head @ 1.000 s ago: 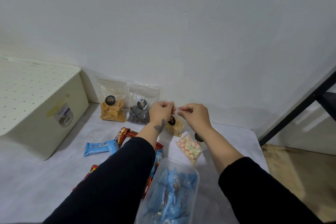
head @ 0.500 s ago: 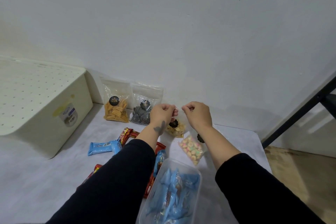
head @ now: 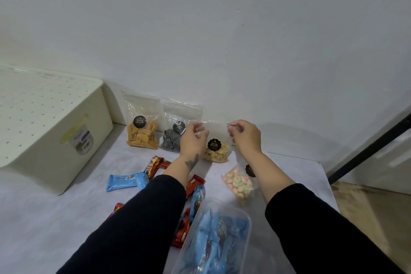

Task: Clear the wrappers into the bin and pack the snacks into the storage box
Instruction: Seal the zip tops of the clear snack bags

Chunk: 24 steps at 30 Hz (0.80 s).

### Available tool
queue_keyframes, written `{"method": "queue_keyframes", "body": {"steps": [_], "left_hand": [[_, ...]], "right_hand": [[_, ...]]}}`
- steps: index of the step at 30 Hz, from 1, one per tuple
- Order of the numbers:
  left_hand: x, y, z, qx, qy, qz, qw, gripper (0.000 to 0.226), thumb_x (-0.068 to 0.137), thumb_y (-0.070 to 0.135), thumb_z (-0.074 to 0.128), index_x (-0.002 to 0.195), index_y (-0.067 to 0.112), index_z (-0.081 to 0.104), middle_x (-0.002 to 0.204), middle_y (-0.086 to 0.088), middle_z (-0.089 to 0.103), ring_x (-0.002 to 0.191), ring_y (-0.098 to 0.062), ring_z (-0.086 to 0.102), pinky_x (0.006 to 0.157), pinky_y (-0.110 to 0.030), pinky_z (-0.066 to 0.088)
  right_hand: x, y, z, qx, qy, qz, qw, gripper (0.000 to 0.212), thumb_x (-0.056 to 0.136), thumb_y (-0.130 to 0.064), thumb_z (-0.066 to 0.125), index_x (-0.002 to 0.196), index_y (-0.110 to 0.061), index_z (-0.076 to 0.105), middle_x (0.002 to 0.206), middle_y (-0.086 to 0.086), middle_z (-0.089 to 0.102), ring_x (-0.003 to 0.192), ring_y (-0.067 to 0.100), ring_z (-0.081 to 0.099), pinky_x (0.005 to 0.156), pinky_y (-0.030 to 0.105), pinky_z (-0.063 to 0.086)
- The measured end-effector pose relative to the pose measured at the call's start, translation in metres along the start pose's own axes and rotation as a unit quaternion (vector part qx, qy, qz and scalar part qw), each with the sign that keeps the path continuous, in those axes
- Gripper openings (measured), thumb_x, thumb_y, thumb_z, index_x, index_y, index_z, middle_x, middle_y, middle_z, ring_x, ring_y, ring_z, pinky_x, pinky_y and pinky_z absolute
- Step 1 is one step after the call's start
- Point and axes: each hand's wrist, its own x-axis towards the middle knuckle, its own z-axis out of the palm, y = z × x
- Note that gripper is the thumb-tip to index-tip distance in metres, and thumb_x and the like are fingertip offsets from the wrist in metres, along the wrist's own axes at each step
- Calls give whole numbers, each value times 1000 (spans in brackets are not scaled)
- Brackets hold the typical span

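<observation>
My left hand (head: pixel 193 140) and my right hand (head: pixel 245 136) pinch the two top corners of a clear zip bag of pale yellow snacks (head: pixel 216 148) that stands upright near the wall. A bag of pastel puffs (head: pixel 239 182) lies under my right forearm. Two more bags lean on the wall: orange sticks (head: pixel 142 130) and black-and-white swirls (head: pixel 175 138). A clear storage box (head: pixel 213 240) near me holds blue-wrapped bars. Red bars (head: pixel 153 165) and blue bars (head: pixel 125 181) lie loose on the table.
A cream perforated bin (head: pixel 44 126) with its lid on stands at the left. The white table (head: pixel 55 218) ends at the right, with wooden floor (head: pixel 373 218) beyond. A black metal leg (head: pixel 369 149) slants at the right.
My hands have moved apart along the top edge of the yellow snack bag, from close together at its middle to its two corners. The view has shifted slightly.
</observation>
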Motion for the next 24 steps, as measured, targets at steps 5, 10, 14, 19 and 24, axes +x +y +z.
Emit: {"method": "queue_keyframes", "body": {"steps": [5, 10, 14, 19, 24], "left_hand": [[12, 7, 3, 47, 15, 2, 999, 46, 96, 21, 52, 139, 8, 42, 136, -5, 51, 116, -16, 53, 95, -28, 44], [10, -3, 10, 114, 85, 21, 990, 43, 91, 15, 56, 132, 7, 44, 131, -9, 48, 115, -22, 54, 100, -40, 47], [-5, -2, 30, 106, 23, 18, 994, 23, 91, 11, 51, 114, 10, 54, 106, -4, 59, 98, -23, 60, 89, -37, 52], [-32, -5, 75, 123, -129, -9, 984, 29, 93, 15, 52, 121, 9, 54, 117, -9, 60, 100, -20, 56, 85, -26, 43], [-47, -20, 101, 193, -209, -36, 958, 52, 92, 26, 56, 139, 12, 38, 138, -10, 49, 122, -27, 51, 105, -40, 42]], "right_hand": [[12, -2, 12, 37, 15, 38, 998, 9, 86, -10, 64, 94, -15, 64, 91, 6, 68, 83, 27, 66, 87, 44, 54], [10, 1, 1, 13, 24, 70, 997, 30, 89, -15, 64, 117, -8, 55, 99, 4, 63, 88, 15, 55, 80, 24, 42], [2, 22, -30, -53, 6, 83, 995, 26, 91, -14, 59, 116, -10, 60, 117, 6, 63, 96, 15, 57, 79, 21, 39], [-13, 55, -78, -169, 24, 125, 977, 30, 93, -23, 53, 122, -17, 59, 130, 4, 59, 118, 23, 55, 102, 35, 42], [-36, 76, -101, -177, -28, 188, 966, 19, 90, -17, 52, 74, -15, 62, 78, 7, 59, 85, 30, 56, 67, 28, 45]]}}
